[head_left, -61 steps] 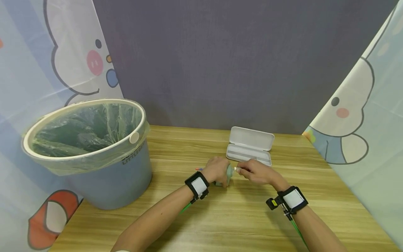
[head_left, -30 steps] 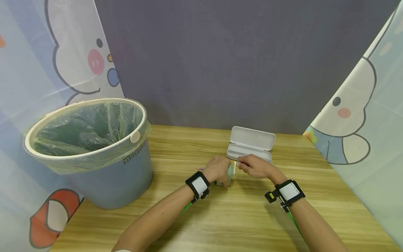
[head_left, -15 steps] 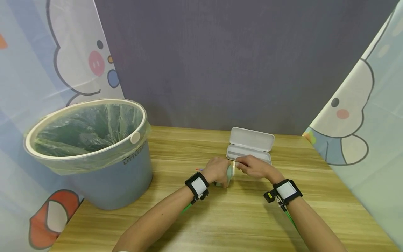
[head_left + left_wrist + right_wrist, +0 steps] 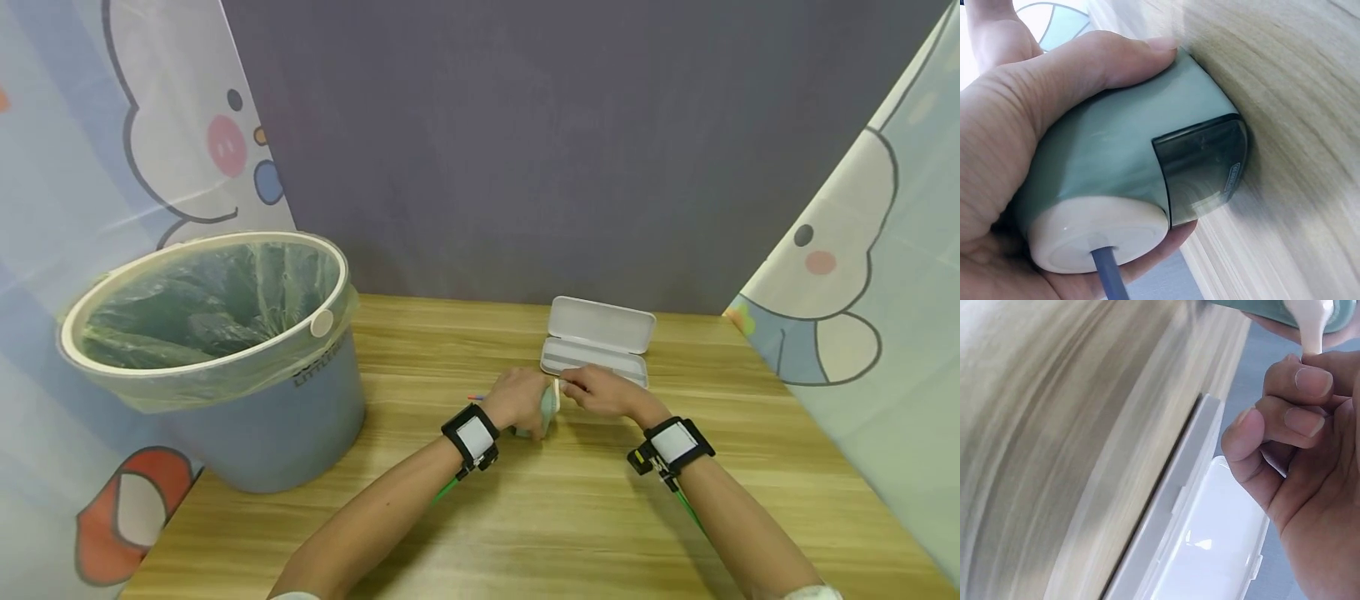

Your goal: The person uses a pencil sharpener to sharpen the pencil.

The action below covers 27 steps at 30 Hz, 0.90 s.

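A green crank pencil sharpener (image 4: pixel 1116 144) with a dark see-through shavings drawer (image 4: pixel 1200 169) lies in the grip of my left hand (image 4: pixel 517 398), thumb along its body. A blue pencil (image 4: pixel 1109 275) sticks out of its cream round front; in the head view the pencil's red-and-blue end shows left of that hand. On the other side, my right hand (image 4: pixel 603 392) pinches the cream crank handle (image 4: pixel 1311 325) between thumb and curled fingers. The sharpener's underside is hidden, and most of its body is covered by my left hand in the head view.
Just behind my right hand lies an open white pencil case (image 4: pixel 602 325) with its lid raised. At the left stands a large blue bin (image 4: pixel 277 417) lined with a clear bag. A dark grey panel (image 4: pixel 480 150) rises behind the wooden table (image 4: pixel 585 517).
The right hand and crank handle have shifted slightly up and left, the handle changing its angle. My left hand keeps the sharpener in nearly the same place.
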Available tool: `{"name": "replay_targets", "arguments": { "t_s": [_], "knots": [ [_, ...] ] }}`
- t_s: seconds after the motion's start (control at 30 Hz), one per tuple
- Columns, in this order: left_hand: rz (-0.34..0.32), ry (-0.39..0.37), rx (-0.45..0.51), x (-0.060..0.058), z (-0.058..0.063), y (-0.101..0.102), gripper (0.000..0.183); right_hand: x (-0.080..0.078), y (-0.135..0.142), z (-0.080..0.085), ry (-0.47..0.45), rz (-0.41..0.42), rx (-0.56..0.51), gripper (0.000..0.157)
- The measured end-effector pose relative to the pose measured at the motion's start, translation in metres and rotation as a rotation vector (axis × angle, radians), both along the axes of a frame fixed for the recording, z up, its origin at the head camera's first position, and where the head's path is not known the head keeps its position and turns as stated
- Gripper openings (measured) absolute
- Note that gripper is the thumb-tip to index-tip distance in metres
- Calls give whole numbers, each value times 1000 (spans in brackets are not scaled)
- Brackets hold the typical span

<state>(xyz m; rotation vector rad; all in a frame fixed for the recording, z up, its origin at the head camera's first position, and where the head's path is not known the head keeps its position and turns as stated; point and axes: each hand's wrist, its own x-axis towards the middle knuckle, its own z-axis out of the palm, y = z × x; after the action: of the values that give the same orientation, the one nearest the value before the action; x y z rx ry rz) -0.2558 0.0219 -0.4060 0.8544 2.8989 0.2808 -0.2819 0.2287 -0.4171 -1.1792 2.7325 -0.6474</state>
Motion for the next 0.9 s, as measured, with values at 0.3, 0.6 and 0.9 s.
{"name": "replay_targets", "arguments": {
  "t_s": [0.3, 0.6, 0.9],
  "knots": [
    [-27, 33, -16, -1, -3, 0, 43, 4, -5, -11, -26, -3, 114, 25],
    [-4, 22, -13, -2, -2, -1, 47, 8, -8, -17, 31, 13, 149, 23],
    [-14, 27, 7, -1, -3, -2, 45, 12, -9, -22, -13, -5, 169, 22]
  ]
}}
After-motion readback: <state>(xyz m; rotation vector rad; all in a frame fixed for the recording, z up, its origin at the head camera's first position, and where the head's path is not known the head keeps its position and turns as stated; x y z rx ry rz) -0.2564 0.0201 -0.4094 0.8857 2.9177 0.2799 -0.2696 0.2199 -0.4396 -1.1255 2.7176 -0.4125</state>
